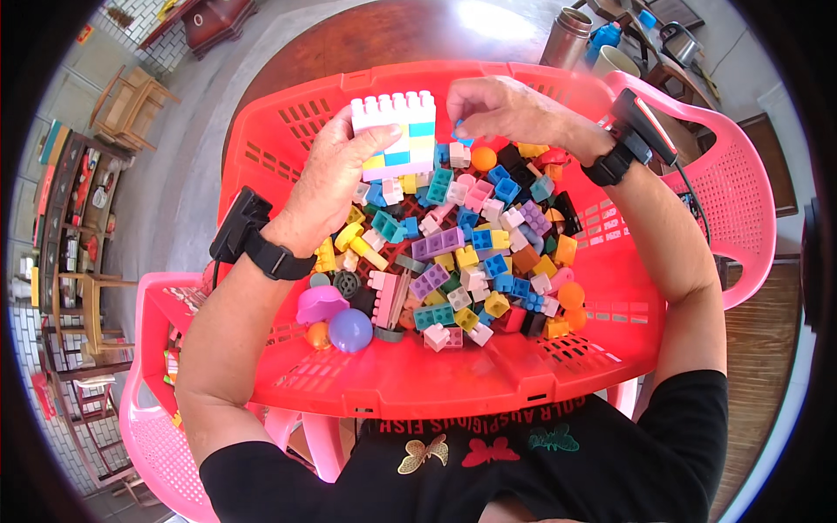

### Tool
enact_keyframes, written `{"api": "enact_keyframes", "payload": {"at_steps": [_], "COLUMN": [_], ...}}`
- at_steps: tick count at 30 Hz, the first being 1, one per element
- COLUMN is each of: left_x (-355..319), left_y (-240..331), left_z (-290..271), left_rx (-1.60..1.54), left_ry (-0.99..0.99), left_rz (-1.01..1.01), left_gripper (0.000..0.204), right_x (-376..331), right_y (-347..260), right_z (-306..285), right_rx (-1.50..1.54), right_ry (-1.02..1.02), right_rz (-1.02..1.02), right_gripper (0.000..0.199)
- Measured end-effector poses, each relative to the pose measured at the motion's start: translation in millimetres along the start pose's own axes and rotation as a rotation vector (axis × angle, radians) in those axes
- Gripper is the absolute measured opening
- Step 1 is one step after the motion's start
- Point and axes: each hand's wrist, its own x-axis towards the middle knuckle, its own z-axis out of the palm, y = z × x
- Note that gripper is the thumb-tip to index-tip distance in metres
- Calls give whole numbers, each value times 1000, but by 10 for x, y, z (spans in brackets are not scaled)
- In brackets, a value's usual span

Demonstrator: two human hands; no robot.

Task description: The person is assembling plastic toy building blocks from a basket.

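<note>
My left hand (324, 166) is closed around the side of a flat wall of building blocks (418, 113), with the thumb pressed on its front. Mostly white, the wall has blue and yellow blocks in the middle and a pale lilac strip along the bottom; its studs point away from me. To its right, my right hand (493, 106) pinches a small blue building block (464, 139), mostly hidden by the fingers. The two hands are apart, above the far part of a red plastic basket (488, 383). Many loose coloured blocks (438, 244) lie in the basket below them.
Among the blocks are a purple ball (350, 330), a pink dome-shaped piece (321, 303) and orange balls (571, 295). Pink plastic chairs (741, 174) stand on both sides. Beyond the basket is a round wooden table (349, 44), with a metal flask (567, 39) at the far right.
</note>
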Motion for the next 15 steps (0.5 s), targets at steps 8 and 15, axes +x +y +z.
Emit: {"api": "enact_keyframes", "payload": {"at_steps": [8, 15], "left_x": [-10, -34], "left_y": [-9, -2], "left_z": [23, 29], "left_rx": [-10, -33], "left_ry": [1, -25], "left_rz": [-29, -37], "left_gripper": [31, 31], "right_x": [6, 37], "right_y": [272, 240], "right_z": [277, 559], "right_rx": [-354, -538], "right_ry": [97, 42], "right_rz": [-230, -84], "right_gripper": [32, 31]}}
